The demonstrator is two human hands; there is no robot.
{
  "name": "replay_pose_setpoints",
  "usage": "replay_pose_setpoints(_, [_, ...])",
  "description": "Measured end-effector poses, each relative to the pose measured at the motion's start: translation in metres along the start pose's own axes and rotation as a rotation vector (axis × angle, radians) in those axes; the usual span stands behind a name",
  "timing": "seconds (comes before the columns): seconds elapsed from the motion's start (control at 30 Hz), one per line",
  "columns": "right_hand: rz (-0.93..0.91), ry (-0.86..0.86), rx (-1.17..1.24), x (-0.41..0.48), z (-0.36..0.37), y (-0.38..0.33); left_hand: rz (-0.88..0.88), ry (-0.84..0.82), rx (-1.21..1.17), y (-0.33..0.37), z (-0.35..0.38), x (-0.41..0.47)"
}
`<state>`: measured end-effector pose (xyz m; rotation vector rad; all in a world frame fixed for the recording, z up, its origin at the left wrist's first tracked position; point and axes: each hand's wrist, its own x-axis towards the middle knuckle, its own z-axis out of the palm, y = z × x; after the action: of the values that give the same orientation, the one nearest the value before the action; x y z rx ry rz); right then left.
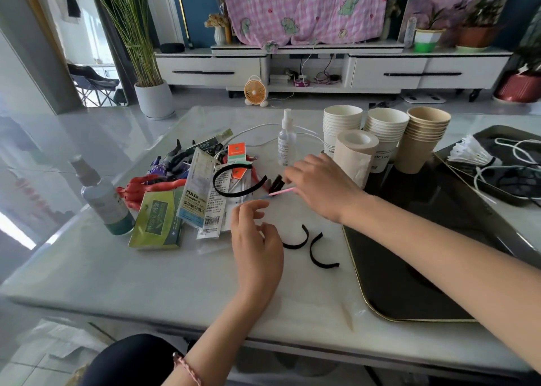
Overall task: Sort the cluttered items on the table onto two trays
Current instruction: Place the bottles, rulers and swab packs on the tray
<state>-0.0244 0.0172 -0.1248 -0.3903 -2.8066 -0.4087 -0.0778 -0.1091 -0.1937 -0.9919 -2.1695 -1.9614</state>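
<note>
From the head camera, the right hand [319, 186] reaches over the table [146, 283], and its fingertips look closed on the end of a thin pink stick [279, 192]. The blur there makes that grip hard to confirm. A small black clip [276, 184] lies just beside those fingers. The left hand [257, 239] hovers nearer the body with its fingers loosely curled, grasping nothing.

The clutter is heaped left of centre. A clear packet [196, 193] is printed "RULER", and a green box [158, 223] carries writing too small to read. An orange-and-teal card [236, 152] sits in the pile, along with a red-and-purple toy figure [152, 183]. A black strap loop [234, 180] lies on the pile, and two short black straps [295, 240] [320, 256] lie apart from it near the left hand.

A frosted spray bottle [102, 201] stands at the left and a clear spray bottle [286, 139] behind the pile. The white paper cups [386, 133] show "SIC LIFE", the brown cups [421, 139] stand beside them, and a beige roll [355, 157] stands in front.

The near black tray [409, 283], gold-rimmed, lies at the right. The far tray [497, 130] holds a shuttlecock [471, 152] and white cords.

The tabletop is glossy pale marble. Beyond it are a white media cabinet [322, 69], a pink checked cloth [304, 7] and an orange fan [255, 91] on the floor.
</note>
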Motion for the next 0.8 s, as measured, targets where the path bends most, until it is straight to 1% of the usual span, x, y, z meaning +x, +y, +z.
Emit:
replay_pose_setpoints(0.13, [0.285,-0.005,0.446,-0.023,-0.017,0.019,0.034,-0.012,0.034,0.007,0.007,0.010])
replay_pose_setpoints(0.2, [0.392,-0.041,0.624,-0.041,-0.026,0.026,0.063,-0.081,0.114,0.011,0.012,0.019])
replay_pose_setpoints(0.23, [0.442,-0.046,0.663,-0.051,-0.031,0.031,0.100,-0.152,0.206,0.012,0.018,0.024])
replay_pose_setpoints(0.3, [0.554,-0.034,0.690,-0.067,-0.039,0.041,0.166,-0.344,0.511,0.009,0.024,0.038])
replay_pose_setpoints(0.33, [0.619,-0.035,0.700,-0.077,-0.043,0.048,0.169,-0.446,0.665,0.009,0.028,0.045])
replay_pose_setpoints(0.4, [0.749,-0.124,0.753,-0.099,-0.046,0.059,0.128,-0.600,0.892,0.007,0.031,0.057])
replay_pose_setpoints(0.47, [0.876,-0.246,0.857,-0.118,-0.043,0.060,0.104,-0.660,1.052,0.004,0.036,0.063])
replay_pose_setpoints(0.5, [0.919,-0.293,0.911,-0.124,-0.039,0.057,0.110,-0.660,1.118,0.003,0.037,0.065])
replay_pose_setpoints(0.6, [0.957,-0.365,1.041,-0.127,-0.032,0.046,0.168,-0.625,1.230,0.000,0.042,0.070])
replay_pose_setpoints(0.7, [0.895,-0.391,1.182,-0.125,-0.037,0.039,0.177,-0.581,1.207,0.000,0.042,0.072])
replay_pose_setpoints(0.8, [0.841,-0.385,1.201,-0.124,-0.045,0.040,0.176,-0.552,1.167,-0.001,0.039,0.071])
